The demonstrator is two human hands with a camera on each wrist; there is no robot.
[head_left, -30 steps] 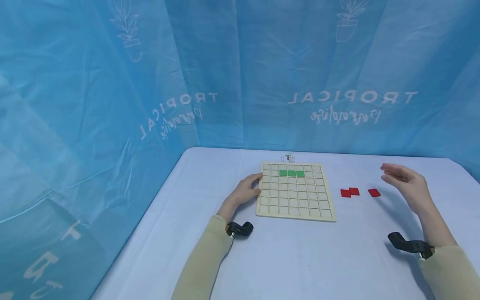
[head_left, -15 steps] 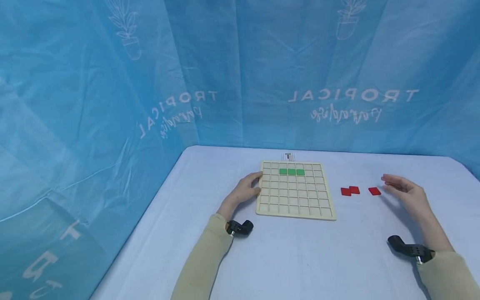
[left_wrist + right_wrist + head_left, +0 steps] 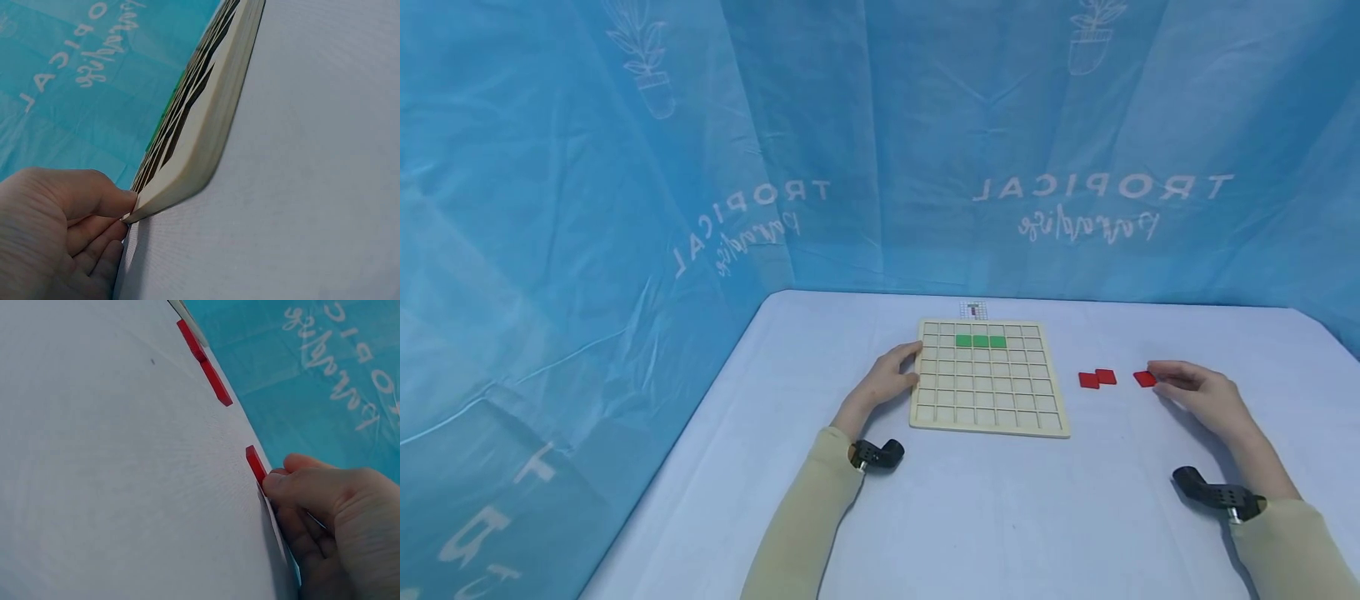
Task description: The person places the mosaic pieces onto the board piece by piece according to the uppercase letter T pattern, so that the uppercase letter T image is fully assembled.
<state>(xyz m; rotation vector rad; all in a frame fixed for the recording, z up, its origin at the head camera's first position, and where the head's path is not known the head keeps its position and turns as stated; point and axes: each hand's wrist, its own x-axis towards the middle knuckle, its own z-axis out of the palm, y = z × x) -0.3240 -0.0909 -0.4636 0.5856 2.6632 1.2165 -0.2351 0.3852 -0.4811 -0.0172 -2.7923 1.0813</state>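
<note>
In the head view a pale wooden grid board point(image 3: 988, 432) lies on the table with a row of three green square tiles point(image 3: 981, 342) near its far side. My left hand point(image 3: 882, 382) rests at the board's left edge, thumb and fingertips touching the rim point(image 3: 206, 150). To the right, my right hand point(image 3: 1206, 400) is at a red square tile point(image 3: 1143, 379), its thumb and forefinger around the tile's right end. Part of that red tile point(image 3: 255, 464) is hidden by the thumb in the right wrist view.
Two more red tiles point(image 3: 1088, 380) lie touching or overlapping between the board and the right hand. A small printed grid card point(image 3: 973, 310) with a coloured T pattern sits behind the board. A blue curtain point(image 3: 925, 167) hangs beyond the white table point(image 3: 985, 517).
My right hand has come down and leftward from above the table to the nearest red tile. The left hand has stayed at the board's edge. The head view has shifted slightly.
</note>
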